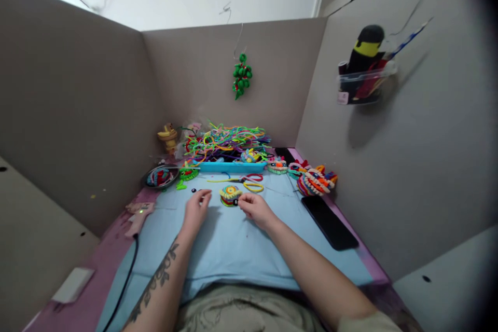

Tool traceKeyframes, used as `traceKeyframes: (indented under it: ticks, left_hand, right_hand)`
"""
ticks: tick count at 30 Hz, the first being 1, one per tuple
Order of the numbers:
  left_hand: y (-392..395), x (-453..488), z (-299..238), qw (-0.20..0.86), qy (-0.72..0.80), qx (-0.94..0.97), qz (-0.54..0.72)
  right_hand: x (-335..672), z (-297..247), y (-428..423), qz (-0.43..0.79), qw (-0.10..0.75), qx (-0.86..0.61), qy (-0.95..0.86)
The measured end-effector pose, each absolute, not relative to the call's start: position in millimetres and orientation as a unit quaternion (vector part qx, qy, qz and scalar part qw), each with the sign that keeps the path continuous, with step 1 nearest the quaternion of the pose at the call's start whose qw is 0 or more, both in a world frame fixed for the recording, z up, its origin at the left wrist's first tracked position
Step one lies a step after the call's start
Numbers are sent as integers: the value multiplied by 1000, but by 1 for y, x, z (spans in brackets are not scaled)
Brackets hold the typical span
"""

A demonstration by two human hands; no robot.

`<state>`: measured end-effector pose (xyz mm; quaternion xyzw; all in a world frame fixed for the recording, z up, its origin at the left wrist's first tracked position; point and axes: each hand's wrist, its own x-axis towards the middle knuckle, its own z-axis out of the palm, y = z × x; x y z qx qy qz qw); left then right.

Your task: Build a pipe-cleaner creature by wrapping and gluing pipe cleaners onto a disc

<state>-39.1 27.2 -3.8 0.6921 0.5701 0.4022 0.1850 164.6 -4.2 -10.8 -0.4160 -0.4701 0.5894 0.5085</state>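
A small round crocheted-looking piece in yellow, blue and red point(229, 194) lies on the light blue cloth point(233, 249) between my hands. My right hand point(254, 207) is closed in a pinch on a small shiny black bead point(235, 202), held against the near right side of this piece. To the left of it, my left hand point(197, 209) hovers over the cloth with its fingers loosely bent and apart, nothing visible in them. Just beyond its knuckles sits another black bead point(193, 190). Scissors with red and yellow handles point(253, 185) lie behind the piece.
A blue tray point(233, 167) heaped with colourful fuzzy stems point(233, 140) stands at the back. A glue gun point(140, 218) with its cable lies left, near a round dish point(160, 177). Rightward are a black phone point(330, 222) and colourful woven pieces point(315, 181). Grey panels enclose three sides.
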Motion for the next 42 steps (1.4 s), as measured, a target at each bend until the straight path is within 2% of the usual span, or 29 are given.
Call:
traceKeyframes:
  ticks: [4, 11, 15, 18, 20, 22, 24, 26, 31, 42]
  left_hand:
    - [60, -67, 10, 11, 677, 704, 214]
    - [96, -63, 10, -27, 670, 740, 50]
    - [100, -63, 11, -15, 648, 759, 55]
    - [88, -53, 19, 71, 640, 746, 169]
    - [73, -38, 22, 212, 603, 705, 308]
    - [54, -18, 19, 409, 529, 604, 433]
    - [36, 1, 12, 547, 465, 501, 484]
    - [23, 15, 2, 618, 440, 424, 495]
    - [11, 23, -14, 678, 436, 340, 484]
    - [8, 22, -16, 692, 432, 303, 492]
  right_hand:
    - [165, -9, -4, 591, 528, -396, -463]
    - [169, -6, -5, 578, 545, -392, -464]
    - [174, -2, -5, 576, 554, -391, -456]
    - [175, 1, -4, 569, 565, -396, -448]
    - [175, 1, -4, 567, 572, -395, -441]
    - [174, 0, -2, 567, 577, -394, -436]
    - [173, -3, -1, 566, 579, -396, -434]
    - [172, -5, 0, 564, 574, -402, -436]
    - [170, -13, 3, 558, 557, -427, -443]
    - [170, -19, 5, 567, 525, -455, -442]
